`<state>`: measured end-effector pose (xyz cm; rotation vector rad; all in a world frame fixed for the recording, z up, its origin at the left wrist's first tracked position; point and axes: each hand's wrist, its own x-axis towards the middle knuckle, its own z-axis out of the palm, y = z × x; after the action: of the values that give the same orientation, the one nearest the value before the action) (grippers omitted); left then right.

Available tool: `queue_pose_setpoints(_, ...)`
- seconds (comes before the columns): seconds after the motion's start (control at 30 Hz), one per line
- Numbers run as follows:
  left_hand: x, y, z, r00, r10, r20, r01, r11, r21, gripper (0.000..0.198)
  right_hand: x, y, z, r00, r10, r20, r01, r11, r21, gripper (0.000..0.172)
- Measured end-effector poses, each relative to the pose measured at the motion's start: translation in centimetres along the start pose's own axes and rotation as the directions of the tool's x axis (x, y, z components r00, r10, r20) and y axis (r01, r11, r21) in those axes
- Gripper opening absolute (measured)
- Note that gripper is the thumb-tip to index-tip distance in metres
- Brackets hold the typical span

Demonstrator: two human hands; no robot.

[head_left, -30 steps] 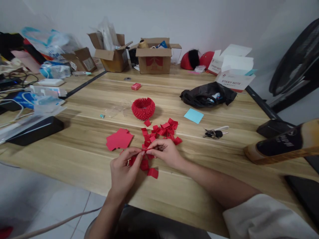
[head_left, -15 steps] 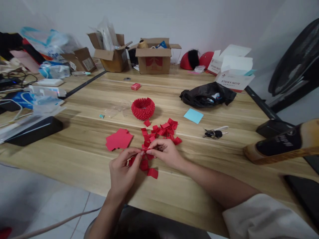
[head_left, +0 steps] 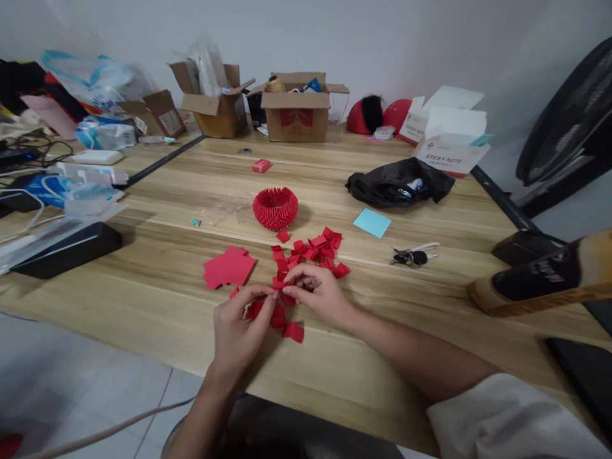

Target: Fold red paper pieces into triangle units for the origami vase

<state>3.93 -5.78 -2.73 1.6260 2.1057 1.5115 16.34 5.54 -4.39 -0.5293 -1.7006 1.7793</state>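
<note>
My left hand [head_left: 245, 322] and my right hand [head_left: 315, 294] meet over the table, pinching a small piece of red paper [head_left: 280, 288] between thumbs and fingers. Its exact shape is mostly hidden by the fingertips. Under and beyond the hands lie many small folded red paper pieces [head_left: 318, 245], scattered loosely. Left of them rests a stack of flat red paper sheets [head_left: 229, 268]. Farther back stands a round red bowl [head_left: 275, 210] built from many folded paper pieces, with a spiky rim.
A blue sticky note [head_left: 371, 222], keys [head_left: 410, 256] and a black bag [head_left: 400, 183] lie to the right. A bottle [head_left: 540, 277] is at the right edge. Cardboard boxes [head_left: 295, 115] line the back wall. A black case [head_left: 69, 250] lies on the left.
My left hand has shifted slightly right, and the fingertips of both hands are closer together on the red paper. The other things stay in place.
</note>
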Motion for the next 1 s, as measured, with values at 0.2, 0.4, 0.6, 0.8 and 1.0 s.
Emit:
queue_pose_setpoints(0.2, -0.04, 0.13, 0.00, 1.000, -0.030, 0.003, 0.030, 1.000, 0.001, 0.007, 0.03, -0.13, -0.03, 1.000, -0.002, 0.017, 0.002, 1.000, -0.008, 0.008)
queue_pose_setpoints(0.4, -0.07, 0.14, 0.04, 0.998, -0.060, 0.019, 0.060, 0.998, 0.013, 0.009, 0.16, -0.06, -0.21, 0.996, 0.051, 0.077, -0.047, 0.997, -0.053, 0.010)
queue_pose_setpoints(0.6, -0.01, 0.14, -0.02, 0.998, -0.047, 0.039, 0.046, 0.999, 0.017, 0.007, 0.05, -0.68, -0.13, 0.992, 0.072, 0.100, -0.062, 0.993, -0.100, 0.008)
queue_pose_setpoints(0.8, 0.32, 0.20, 0.10, 0.980, -0.083, 0.182, 0.089, 0.996, -0.028, 0.010, -0.01, -0.90, -0.09, 0.990, 0.081, 0.119, -0.058, 0.980, -0.189, 0.006)
queue_pose_setpoints(1.0, 0.26, -0.04, 0.21, 0.969, -0.082, 0.231, 0.091, 0.995, -0.030, 0.009, -0.01, -0.81, -0.12, 0.989, 0.104, 0.107, -0.073, 0.962, -0.264, 0.007)
